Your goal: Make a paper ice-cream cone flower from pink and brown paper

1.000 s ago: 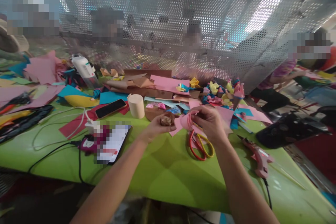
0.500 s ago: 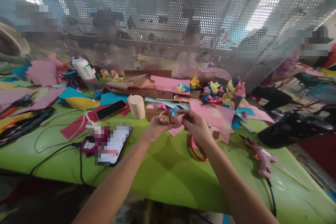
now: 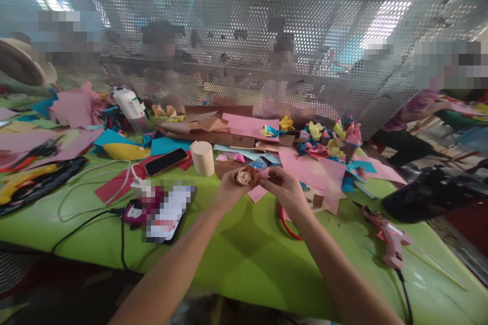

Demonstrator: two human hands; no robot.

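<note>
A small brown paper cone (image 3: 246, 176), its round mouth turned toward me and crumpled paper inside, is in my left hand (image 3: 230, 189). The fingers wrap round its side. My right hand (image 3: 281, 184) pinches a small pink paper piece (image 3: 263, 174) against the cone's right edge. Just below the right wrist lie scissors with a red handle (image 3: 288, 226), partly hidden by the forearm. Pink paper sheets (image 3: 318, 170) spread out behind and right of the hands. A cream paper roll (image 3: 203, 158) stands upright to the left.
A pink glue gun (image 3: 392, 244) with a black cord lies at the right. Two phones, one dark (image 3: 166, 161) and one lit (image 3: 171, 213), lie left beside a charger and cables. Paper flowers (image 3: 353, 139) and brown cardboard (image 3: 213, 127) line the back, before a perforated metal screen (image 3: 229, 76).
The pink piece has come from beside the cone to its edge as my right hand moved in. The cone's mouth is turned more toward me. The view has shifted slightly.
</note>
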